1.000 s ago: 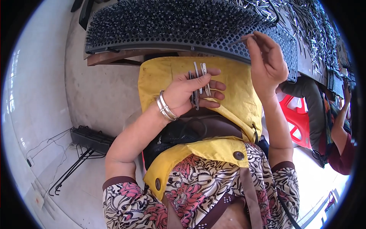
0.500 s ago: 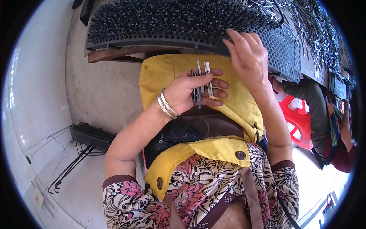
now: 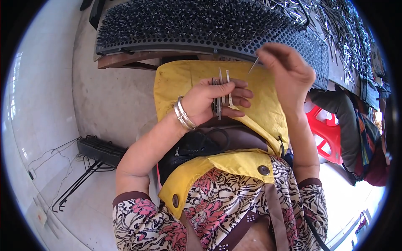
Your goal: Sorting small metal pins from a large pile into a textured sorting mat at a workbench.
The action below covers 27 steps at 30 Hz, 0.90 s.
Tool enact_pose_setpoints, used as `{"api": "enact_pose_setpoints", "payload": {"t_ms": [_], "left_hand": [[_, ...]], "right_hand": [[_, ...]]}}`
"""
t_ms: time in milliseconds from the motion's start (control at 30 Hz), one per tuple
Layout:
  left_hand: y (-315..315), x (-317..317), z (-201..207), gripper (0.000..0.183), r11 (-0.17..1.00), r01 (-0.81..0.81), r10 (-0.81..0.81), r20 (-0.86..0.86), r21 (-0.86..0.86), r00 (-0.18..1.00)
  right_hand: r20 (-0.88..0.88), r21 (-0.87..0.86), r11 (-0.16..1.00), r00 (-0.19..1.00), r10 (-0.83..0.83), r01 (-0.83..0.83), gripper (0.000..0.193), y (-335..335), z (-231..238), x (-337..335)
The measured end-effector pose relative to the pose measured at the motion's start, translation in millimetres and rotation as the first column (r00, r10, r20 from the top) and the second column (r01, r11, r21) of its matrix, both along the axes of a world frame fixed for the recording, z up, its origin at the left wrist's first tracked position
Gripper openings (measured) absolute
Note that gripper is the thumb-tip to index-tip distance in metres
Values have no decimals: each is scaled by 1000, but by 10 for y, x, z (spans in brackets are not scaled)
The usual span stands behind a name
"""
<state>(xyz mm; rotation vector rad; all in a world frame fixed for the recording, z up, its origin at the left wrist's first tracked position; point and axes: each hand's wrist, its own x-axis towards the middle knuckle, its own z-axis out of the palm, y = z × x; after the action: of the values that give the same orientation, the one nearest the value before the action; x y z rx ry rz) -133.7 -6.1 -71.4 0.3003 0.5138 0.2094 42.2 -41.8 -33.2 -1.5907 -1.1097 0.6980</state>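
My left hand (image 3: pixel 213 98), palm turned up above my lap, clamps several slim metal strips (image 3: pixel 229 90) beneath its thumb. They stand side by side across the fingers; some look bright and some darker, and at least one has a small hole at its end. To the right and farther off, my right hand (image 3: pixel 289 69) pinches one thin metal strip (image 3: pixel 253 65), which points down and left toward the left hand. Beyond both hands lies a dark perforated tray (image 3: pixel 312 54), most of its holes filled with upright dark metal pieces (image 3: pixel 188 25).
A large heap of loose metal strips (image 3: pixel 354 46) covers the table at the far right. A yellow apron (image 3: pixel 176 79) spreads over my lap. On the right are a red plastic stool (image 3: pixel 324 131) and another person's dark sleeve (image 3: pixel 343 108). A black rack (image 3: pixel 98 150) stands at the left.
My right hand has come away from the tray's edge, shifting right and nearer, and a thin metal strip now shows in its fingers. The left hand stays nearly still with its strips.
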Motion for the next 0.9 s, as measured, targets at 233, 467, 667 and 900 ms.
{"api": "enact_pose_setpoints", "payload": {"t_ms": [233,467,667,900], "left_hand": [[21,2,-61,36,998,-34,33,-16,-44,999],[54,-11,-120,37,997,-36,39,36,-67,999],[54,-3,-142,41,994,-27,35,74,-102,997],[35,47,-161,43,988,-17,34,104,-155,994]], "right_hand": [[222,519,854,959,-175,36,12,289,-217,168],[559,577,786,809,-181,-223,17,402,-280,158],[555,562,791,820,-143,-243,18,376,-309,175],[778,366,850,626,-55,-379,29,230,-331,176]]}}
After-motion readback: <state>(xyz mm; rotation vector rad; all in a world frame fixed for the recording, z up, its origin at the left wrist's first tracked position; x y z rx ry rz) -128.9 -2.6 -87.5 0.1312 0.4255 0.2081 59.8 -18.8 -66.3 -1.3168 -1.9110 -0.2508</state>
